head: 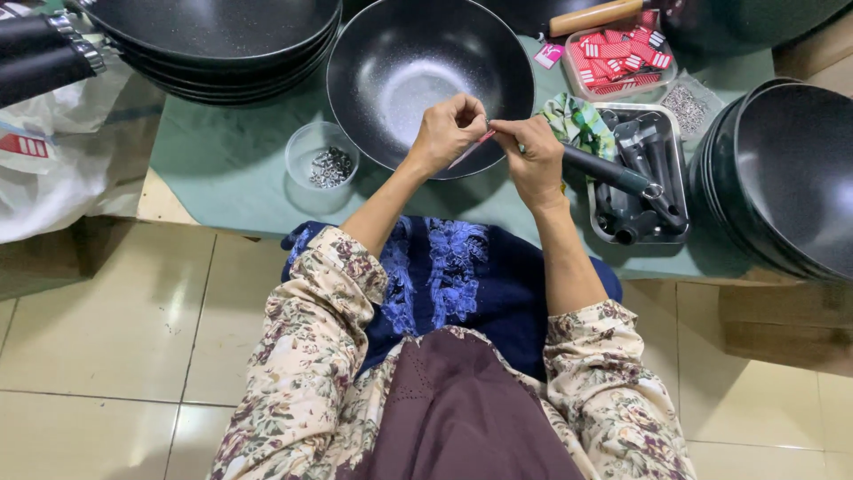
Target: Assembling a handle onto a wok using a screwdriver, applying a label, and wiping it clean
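My left hand (450,132) and my right hand (536,158) meet over the near rim of a black speckled wok (391,53) on the green table. Between their fingertips they pinch a small red and white tag (474,148). Both hands have curled fingers. The wok's black handle (613,173) sticks out to the right, just under my right hand. A patterned green cloth (579,123) lies behind my right hand.
A clear cup of small metal screws (324,162) stands left of the wok. A metal tray of black handles (641,178) and a tray of red tags (619,55) sit at the right. Stacks of black woks stand at back left (222,40) and right (782,178).
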